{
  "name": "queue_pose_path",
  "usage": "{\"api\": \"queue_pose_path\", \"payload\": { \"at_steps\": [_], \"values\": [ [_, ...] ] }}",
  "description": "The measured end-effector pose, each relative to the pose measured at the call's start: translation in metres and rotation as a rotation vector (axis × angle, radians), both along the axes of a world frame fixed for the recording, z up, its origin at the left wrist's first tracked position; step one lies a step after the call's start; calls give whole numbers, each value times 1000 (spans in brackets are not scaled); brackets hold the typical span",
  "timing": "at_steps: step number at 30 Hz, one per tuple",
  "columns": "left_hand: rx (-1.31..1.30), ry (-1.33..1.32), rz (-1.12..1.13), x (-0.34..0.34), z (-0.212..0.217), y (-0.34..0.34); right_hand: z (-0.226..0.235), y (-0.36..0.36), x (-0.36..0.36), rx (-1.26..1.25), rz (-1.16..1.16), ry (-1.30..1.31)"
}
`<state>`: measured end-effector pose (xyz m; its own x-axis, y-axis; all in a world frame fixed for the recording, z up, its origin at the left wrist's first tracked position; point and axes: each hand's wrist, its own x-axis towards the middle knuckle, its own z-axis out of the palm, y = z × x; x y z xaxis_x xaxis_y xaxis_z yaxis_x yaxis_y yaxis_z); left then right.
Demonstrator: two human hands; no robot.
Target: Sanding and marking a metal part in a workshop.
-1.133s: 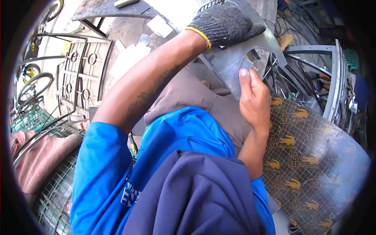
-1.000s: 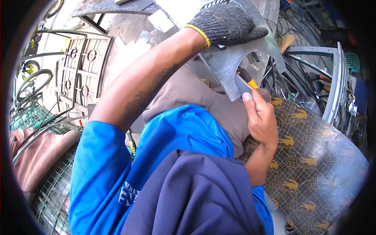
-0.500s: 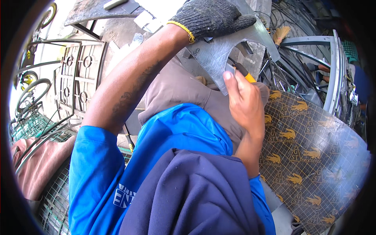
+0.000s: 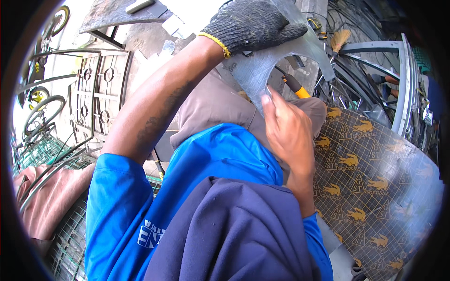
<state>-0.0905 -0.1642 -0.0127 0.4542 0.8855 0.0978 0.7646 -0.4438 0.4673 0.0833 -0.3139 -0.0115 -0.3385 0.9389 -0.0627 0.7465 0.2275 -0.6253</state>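
Observation:
My left hand, in a dark knitted glove with a yellow cuff, holds down a grey metal sheet with a curved cutout. Its thumb points right across the sheet, and some of its fingers are hidden. At the near end of the cutout's edge, my bare right hand pinches a small thin grey piece between thumb and forefinger. The piece's kind cannot be made out. Just beyond that hand lies a tool with a yellow and black handle.
A patterned dark board lies at right. Metal frames and bars crowd the far right, near a small straw brush. Metal grilles and bicycles stand at left. Offcuts lie beside a worktop.
My right hand has slid a little left and nearer along the cutout's edge, tilting the small grey piece. The gloved left hand keeps its place on the sheet. The view has shifted slightly.

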Motion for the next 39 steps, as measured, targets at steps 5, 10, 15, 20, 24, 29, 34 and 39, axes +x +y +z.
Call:
{"api": "queue_pose_path", "payload": {
  "at_steps": [5, 10, 15, 20, 24, 29, 34, 39],
  "values": [
    [-10, 5, -23, -8, 1, -2, 7, -8, -1, 164, 89, -34],
    [9, 37, -41, -8, 9, -5, 5, -4, -11, 16, 44, -125],
    [-58, 44, -68, -4, 9, 0, -4, -20, -5, 284, 31, -4],
    [-107, 157, -4, -2, 7, -3, 0, -7, -13, 25, 1, -76],
    [-56, 116, -43, -4, 10, 1, -5, -18, -6, 296, 34, 36],
    [3, 94, -32, -5, -4, -3, 6, -2, -16, -78, 24, -131],
    [-90, 86, -53, -7, 14, -2, -1, -20, -7, 162, 23, 23],
    [-46, 131, -73, -10, 11, -7, -5, -7, -15, -126, 13, -93]
  ]
}}
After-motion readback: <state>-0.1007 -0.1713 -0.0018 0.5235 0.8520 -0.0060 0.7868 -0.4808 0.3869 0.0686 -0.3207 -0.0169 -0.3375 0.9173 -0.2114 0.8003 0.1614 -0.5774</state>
